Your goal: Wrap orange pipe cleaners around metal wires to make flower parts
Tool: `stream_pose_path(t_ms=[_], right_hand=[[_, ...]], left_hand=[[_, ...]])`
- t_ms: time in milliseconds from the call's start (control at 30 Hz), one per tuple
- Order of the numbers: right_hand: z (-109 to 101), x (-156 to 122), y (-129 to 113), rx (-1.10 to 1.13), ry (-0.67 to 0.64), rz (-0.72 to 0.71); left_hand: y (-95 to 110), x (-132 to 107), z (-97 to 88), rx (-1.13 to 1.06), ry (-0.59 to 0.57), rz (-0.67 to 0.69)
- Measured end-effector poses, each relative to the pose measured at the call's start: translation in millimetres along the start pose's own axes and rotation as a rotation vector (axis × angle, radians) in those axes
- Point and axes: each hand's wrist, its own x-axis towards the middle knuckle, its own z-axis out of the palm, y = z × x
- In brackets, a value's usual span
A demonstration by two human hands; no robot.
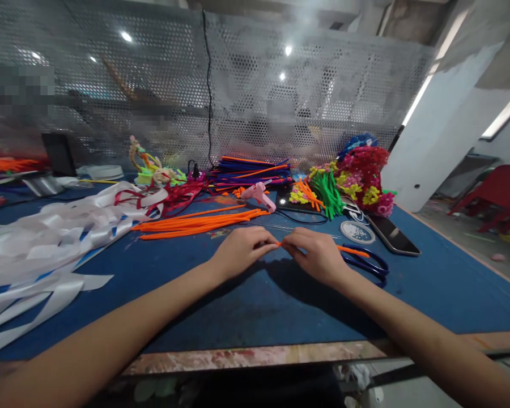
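My left hand (245,249) and my right hand (317,255) meet above the table's middle, fingertips pinched close together. A short bit of orange pipe cleaner (280,244) shows between them, held from both sides. Beyond my right hand an orange pipe cleaner end (353,251) sticks out over the dark blue scissor handles (380,266); whether it is the same piece I cannot tell. The scissors' blades are hidden behind my right hand. Just past my left hand lies a bundle of long orange pipe cleaners (195,222).
White ribbons (63,243) spread over the left side of the blue table (238,317). Behind stand a pink glue gun (259,196) and a stack of dark pipe cleaners (250,170). To the right are green pipe cleaners (328,192), a dish of white beads (357,232) and a phone (393,233).
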Motion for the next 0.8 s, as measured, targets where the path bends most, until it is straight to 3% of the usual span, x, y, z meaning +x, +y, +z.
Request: stream_pose_path(t_ms=[133, 233, 300, 367, 467, 533, 667, 800], right_hand=[[-2, -2, 1, -0.294, 0.058, -0.312], [-1, -3, 2, -0.366, 0.080, -0.447], [1, -3, 2, -0.332, 0.071, -0.430], [4, -3, 2, -0.264, 0.052, -0.357], [5, -2, 1, -0.087, 0.028, -0.164], [3, 0, 0, 0.103, 0.001, -0.034], [-7, 5, -1, 0.433, -0.054, 0.110], [-13, 7, 0, 0.560, -0.099, 0.203]], left_hand=[[-2, 5, 0.1, -0.514, -0.199, -0.446], [-6, 6, -1.6, -0.644, -0.303, -0.545], [-8, 5, -2.6, -0.551, -0.305, -0.466], [-7, 4, -3.8, -0.331, -0.253, -0.280], [0, 2, -6.8, 0.077, -0.141, 0.027], [4, 0, -9.5, 0.237, -0.108, 0.150], [4, 0, -12.7, 0.267, -0.095, 0.212], [1, 0, -11.6, 0.194, -0.082, 0.198]])
